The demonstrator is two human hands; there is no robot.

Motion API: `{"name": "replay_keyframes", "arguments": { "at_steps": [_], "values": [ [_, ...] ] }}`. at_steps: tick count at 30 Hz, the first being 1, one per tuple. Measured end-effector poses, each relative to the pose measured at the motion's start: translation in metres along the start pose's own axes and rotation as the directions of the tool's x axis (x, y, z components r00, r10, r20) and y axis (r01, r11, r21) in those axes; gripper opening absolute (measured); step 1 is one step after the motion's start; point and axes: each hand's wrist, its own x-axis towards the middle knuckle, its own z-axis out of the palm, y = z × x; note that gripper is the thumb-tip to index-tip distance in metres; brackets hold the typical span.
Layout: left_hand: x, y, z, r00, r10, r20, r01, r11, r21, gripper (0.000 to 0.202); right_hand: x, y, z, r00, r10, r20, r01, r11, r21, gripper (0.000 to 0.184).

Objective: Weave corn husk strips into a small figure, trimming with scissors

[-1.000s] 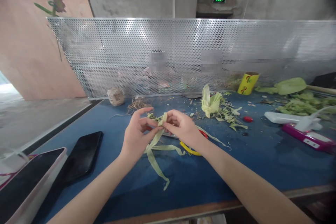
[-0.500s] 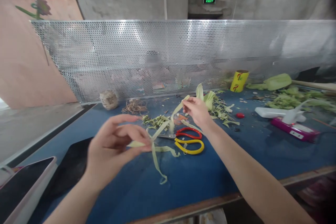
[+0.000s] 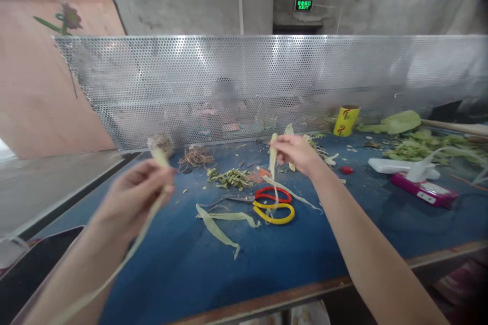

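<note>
Head view: in the left hand [image 3: 147,188], pinched narrow at thumb and fingers, a pale strip [image 3: 129,251] — gripped near one end, likely to let the long tail trail freely past the forearm. In the right hand [image 3: 297,152], also pinched, a second strip [image 3: 273,157], hanging toward the scissors [image 3: 249,198]. On the blue table [image 3: 183,274], overlapping loose strips [image 3: 215,228], probably kept central for reach by either hand. Just beyond, a green heap [image 3: 232,177] — seemingly set apart from the strips.

Both hands [image 3: 139,188] [image 3: 296,153] pinched, well apart
</note>
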Motion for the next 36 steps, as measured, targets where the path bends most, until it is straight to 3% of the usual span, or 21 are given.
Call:
{"name": "replay_keyframes", "arguments": {
  "at_steps": [1,2,3,4,5,6,8,10,12,16,20,25,30,33,36],
  "values": [
    [0.0,0.01,0.033,0.992,-0.091,0.092,0.093,0.996,-0.016,0.029,-0.007,-0.001,0.012,0.992,0.029,0.124,-0.021,0.998,-0.063,0.013],
    [0.0,0.015,0.059,0.969,-0.167,0.18,0.171,0.985,-0.005,0.032,-0.014,-0.002,0.023,0.94,0.079,0.332,-0.005,0.976,-0.219,0.013],
    [-0.001,0.015,0.077,0.957,-0.199,0.211,0.203,0.979,0.006,0.034,-0.019,-0.001,0.033,0.869,0.138,0.475,0.042,0.936,-0.35,0.016],
    [-0.002,0.011,0.087,0.954,-0.211,0.211,0.212,0.977,0.02,0.035,-0.023,0.001,0.039,0.833,0.194,0.517,0.106,0.863,-0.494,0.019],
    [-0.002,0.005,0.092,0.95,-0.227,0.213,0.218,0.974,0.065,0.034,-0.024,0.003,0.042,0.83,0.234,0.506,0.186,0.74,-0.647,0.021],
    [-0.002,-0.003,0.091,0.945,-0.246,0.214,0.225,0.967,0.118,0.034,-0.023,0.006,0.041,0.869,0.232,0.436,0.236,0.58,-0.779,0.022],
    [0.001,-0.019,0.084,0.931,-0.284,0.228,0.225,0.941,0.253,0.033,-0.017,0.014,0.031,0.933,0.204,0.297,0.2,0.392,-0.898,0.018],
    [0.005,-0.029,0.077,0.932,-0.303,0.197,0.189,0.873,0.45,0.028,-0.009,0.023,0.016,0.951,0.236,0.201,0.134,0.27,-0.953,0.014],
    [0.008,-0.03,0.075,0.947,-0.28,0.16,0.125,0.775,0.619,0.025,-0.002,0.033,0.004,0.937,0.313,0.155,0.102,0.18,-0.978,0.014],
    [0.01,-0.026,0.073,0.95,-0.279,0.14,0.079,0.648,0.757,0.038,0.005,0.052,-0.001,0.901,0.42,0.109,0.081,0.085,-0.993,0.026],
    [0.01,-0.027,0.068,0.947,-0.3,0.116,0.09,0.592,0.801,0.048,0.008,0.062,-0.001,0.9,0.427,0.087,0.064,0.068,-0.996,0.027],
    [0.007,-0.025,0.069,0.947,-0.289,0.139,0.053,0.568,0.821,0.043,0.011,0.061,-0.006,0.933,0.346,0.098,0.051,0.143,-0.988,0.026],
    [0.006,-0.022,0.069,0.956,-0.259,0.138,0.032,0.56,0.828,0.041,0.014,0.046,-0.012,0.988,0.119,0.101,0.06,0.312,-0.948,0.007],
    [0.003,-0.021,0.07,0.967,-0.193,0.168,-0.012,0.619,0.785,0.038,0.012,0.037,-0.01,0.99,0.006,0.138,0.12,0.465,-0.877,0.007],
    [-0.003,-0.019,0.075,0.971,-0.074,0.227,-0.108,0.709,0.697,0.035,0.004,0.027,0.0,0.971,-0.028,0.238,0.206,0.602,-0.772,0.013]
  ]
}}
